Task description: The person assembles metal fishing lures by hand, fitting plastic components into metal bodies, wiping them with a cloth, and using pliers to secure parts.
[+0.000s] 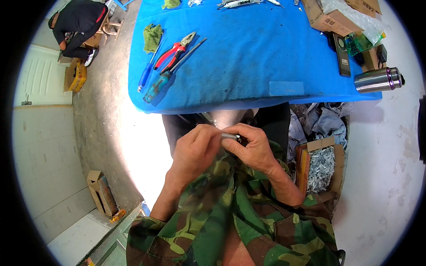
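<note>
Just off the near edge of the blue-covered table (239, 57), my two hands meet over my lap. Between them is a small silvery metal piece (229, 135), with a dark part at its right end. My right hand (254, 148) pinches it between thumb and fingers. Curled around its left end is my left hand (195, 148), whose fingertips are partly hidden. Red-and-black pliers (171, 55) lie on the table's left side. Beside them are a blue-handled screwdriver (145, 76) and another tool with a worn teal handle (158, 87).
A green cloth (152, 37) lies behind the tools. At the table's right stand a steel flask (377, 80), a dark phone-like device (342, 55) and cardboard (333, 21). Below right is a box of silvery pieces (321, 170). Another person (80, 22) sits at far left.
</note>
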Motion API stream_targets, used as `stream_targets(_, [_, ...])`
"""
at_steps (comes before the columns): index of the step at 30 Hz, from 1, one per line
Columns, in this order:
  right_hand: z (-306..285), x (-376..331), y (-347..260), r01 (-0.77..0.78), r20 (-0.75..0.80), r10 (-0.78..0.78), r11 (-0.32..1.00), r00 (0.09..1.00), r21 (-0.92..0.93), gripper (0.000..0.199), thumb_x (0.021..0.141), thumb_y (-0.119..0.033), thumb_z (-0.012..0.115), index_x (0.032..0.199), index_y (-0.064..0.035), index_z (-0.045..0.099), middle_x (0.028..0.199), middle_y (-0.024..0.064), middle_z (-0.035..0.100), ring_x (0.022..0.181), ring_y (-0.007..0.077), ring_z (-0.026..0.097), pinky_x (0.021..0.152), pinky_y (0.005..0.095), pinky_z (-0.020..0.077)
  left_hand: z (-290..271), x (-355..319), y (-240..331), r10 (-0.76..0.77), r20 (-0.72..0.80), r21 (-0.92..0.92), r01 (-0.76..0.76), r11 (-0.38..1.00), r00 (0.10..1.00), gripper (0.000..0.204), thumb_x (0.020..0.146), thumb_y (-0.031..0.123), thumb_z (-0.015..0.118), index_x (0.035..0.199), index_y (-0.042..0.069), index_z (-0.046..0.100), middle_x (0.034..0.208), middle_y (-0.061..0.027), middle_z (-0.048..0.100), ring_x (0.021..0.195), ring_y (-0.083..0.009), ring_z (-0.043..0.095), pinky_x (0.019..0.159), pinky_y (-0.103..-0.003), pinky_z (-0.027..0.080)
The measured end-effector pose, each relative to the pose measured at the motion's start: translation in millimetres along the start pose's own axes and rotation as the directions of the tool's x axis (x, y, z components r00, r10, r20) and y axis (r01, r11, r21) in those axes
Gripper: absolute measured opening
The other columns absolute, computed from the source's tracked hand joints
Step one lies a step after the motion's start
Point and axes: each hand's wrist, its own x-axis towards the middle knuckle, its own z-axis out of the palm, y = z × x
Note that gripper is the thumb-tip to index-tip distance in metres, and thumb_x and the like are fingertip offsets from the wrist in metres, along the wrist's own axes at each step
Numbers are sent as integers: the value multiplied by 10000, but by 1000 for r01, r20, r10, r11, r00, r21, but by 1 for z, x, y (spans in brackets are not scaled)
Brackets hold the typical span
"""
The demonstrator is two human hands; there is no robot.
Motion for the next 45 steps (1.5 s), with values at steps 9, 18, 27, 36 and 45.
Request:
stream_targets(9, [4, 3, 5, 81, -49, -80, 997, 996, 19, 263, 907, -109, 825, 1131, 12, 761, 1011, 110, 768, 868, 177, 717, 755, 316, 553, 7, -5, 1, -231, 27, -200, 231, 952, 973, 90, 973, -33, 688, 1057, -11, 665, 945, -143, 706, 793, -249, 736, 675, -344, 578])
stream_targets(18, [-2, 6, -3, 104, 1, -104, 991, 995, -88, 245, 893, -101, 821, 1103, 12, 763, 980, 142, 761, 845, 228, 730, 754, 334, 560, -2, -1, -6, -43, 34, -59, 45, 997, 998, 159, 917, -18, 717, 1066, 18, 673, 960, -145, 701, 863, -354, 720, 732, -424, 574])
stream_targets(27, [1, 2, 1, -16, 2, 16, 999, 1000, 50, 246, 908, -105, 811, 1129, -2, 776, 1001, 107, 772, 850, 171, 714, 744, 310, 550, 7, -5, -1, -101, -37, -111, 96, 989, 994, 158, 884, -37, 729, 1000, 27, 642, 875, -143, 684, 745, -345, 703, 656, -406, 560])
stream_targets(36, [5, 2, 2, 77, -51, -75, 996, 996, 43, 243, 918, -91, 798, 1134, 15, 764, 999, 117, 772, 861, 186, 725, 745, 310, 555, 18, -13, 2, -333, -53, -299, 303, 905, 942, 82, 936, -16, 705, 974, 5, 636, 822, -107, 675, 664, -191, 673, 592, -332, 522])
stream_targets(45, [6, -2, -5, 112, -97, -116, 993, 989, -43, 225, 903, -54, 791, 1104, 39, 759, 959, 128, 763, 841, 203, 729, 737, 304, 555, 20, -12, 2, -214, -97, -173, 195, 965, 972, 80, 947, -20, 691, 993, 6, 631, 816, -97, 666, 649, -206, 666, 589, -327, 520])
